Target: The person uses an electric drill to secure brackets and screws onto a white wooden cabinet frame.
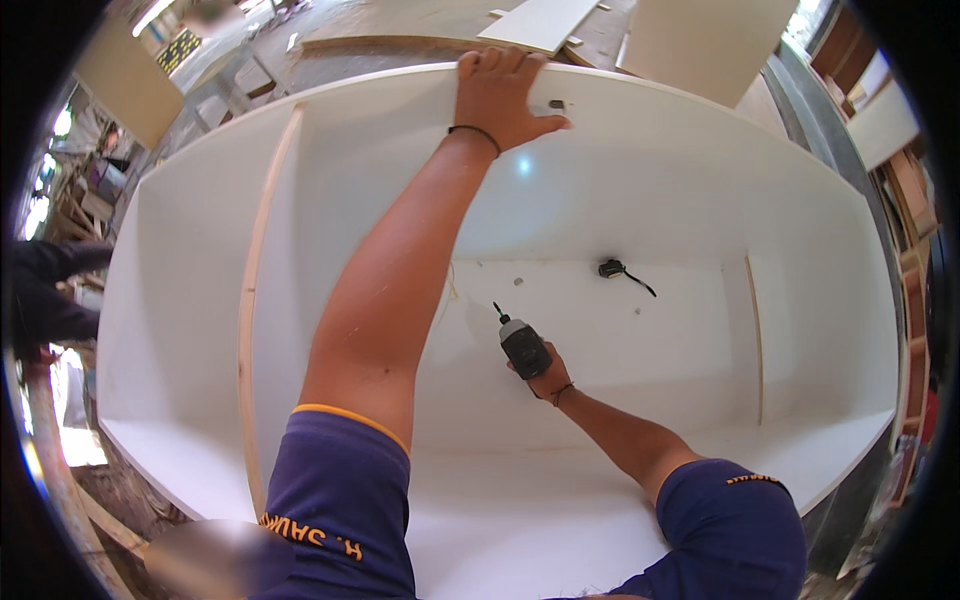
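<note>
My left arm reaches across a large white cabinet carcass [600, 420] lying with its hollow side up. At its far side, my left hand [505, 100] grips the panel's top edge, fingers over the rim and thumb spread along the inner face. Down inside the carcass, my right hand [548, 375] is closed around a black and grey cordless driver [525, 348]. Its bit points up toward the far panel, where a bluish light spot [525, 165] shines below my left hand. A small dark fitting or hole [557, 104] shows beside my left thumb.
A tape measure [610, 268] with a black strap lies inside the carcass. An upright divider [262, 260] stands at left, a shorter one [755, 340] at right. Loose boards [540, 22] lie beyond the far edge. Another person's dark-clothed limb [60, 290] shows at far left.
</note>
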{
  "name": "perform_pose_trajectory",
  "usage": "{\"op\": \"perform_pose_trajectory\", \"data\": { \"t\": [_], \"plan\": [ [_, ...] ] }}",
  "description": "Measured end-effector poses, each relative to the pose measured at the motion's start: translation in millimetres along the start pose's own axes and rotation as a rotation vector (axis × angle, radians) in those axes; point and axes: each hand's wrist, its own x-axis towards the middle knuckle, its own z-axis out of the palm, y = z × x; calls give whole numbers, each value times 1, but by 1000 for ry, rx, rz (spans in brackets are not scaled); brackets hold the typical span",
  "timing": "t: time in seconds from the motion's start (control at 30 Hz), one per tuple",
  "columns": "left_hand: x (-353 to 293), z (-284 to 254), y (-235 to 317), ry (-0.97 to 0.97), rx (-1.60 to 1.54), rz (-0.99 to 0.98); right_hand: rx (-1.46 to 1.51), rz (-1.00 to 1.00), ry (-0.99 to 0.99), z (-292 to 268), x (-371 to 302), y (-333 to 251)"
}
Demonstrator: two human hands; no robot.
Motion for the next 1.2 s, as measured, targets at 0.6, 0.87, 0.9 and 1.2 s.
{"op": "perform_pose_trajectory", "data": {
  "t": [0.6,0.87,0.9,1.2],
  "plan": [
    [-1,4,-1,-92,-23,-37,-161,41,-382,-35,-51,37],
    [32,-7,1,-219,-98,-252,-586,38,-904,-165,17,39],
    [34,-8,-3,-263,-122,-282,-652,83,-883,-182,38,14],
    [51,-20,-6,-614,-39,-292,-744,-604,528,-345,244,-212]
  ]
}}
